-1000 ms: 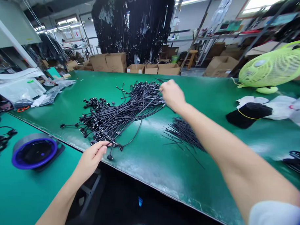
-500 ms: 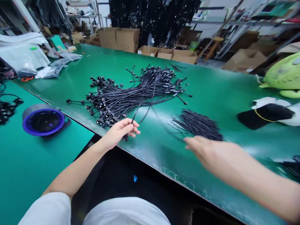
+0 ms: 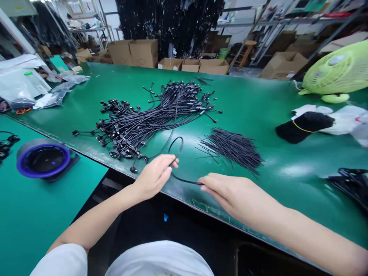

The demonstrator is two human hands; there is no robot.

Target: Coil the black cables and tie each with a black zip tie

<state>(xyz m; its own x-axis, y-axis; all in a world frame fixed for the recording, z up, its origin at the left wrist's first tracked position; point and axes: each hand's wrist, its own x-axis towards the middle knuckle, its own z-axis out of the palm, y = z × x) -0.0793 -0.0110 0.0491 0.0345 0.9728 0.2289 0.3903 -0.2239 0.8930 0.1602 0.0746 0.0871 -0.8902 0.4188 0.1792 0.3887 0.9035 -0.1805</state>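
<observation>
Near the front edge of the green table, my left hand pinches a black cable. The cable bends up into a small loop above the left fingers. My right hand, to the right, is closed on a stretch of the same cable. Its grip on the far end is hidden by the fingers. Just beyond my left hand lies a large heap of black cables with connectors at both ends. A pile of thin black ties, perhaps twist ties, lies behind my right hand.
A purple-rimmed round device stands on the lower left table. At right lie a black bundle with a yellow band, a light-green fan and black cables. Cardboard boxes stand beyond the far edge.
My right hand has come in from the tie pile toward my left hand and closed on the cable. The cable now curls into a loop between them. The view has shifted slightly.
</observation>
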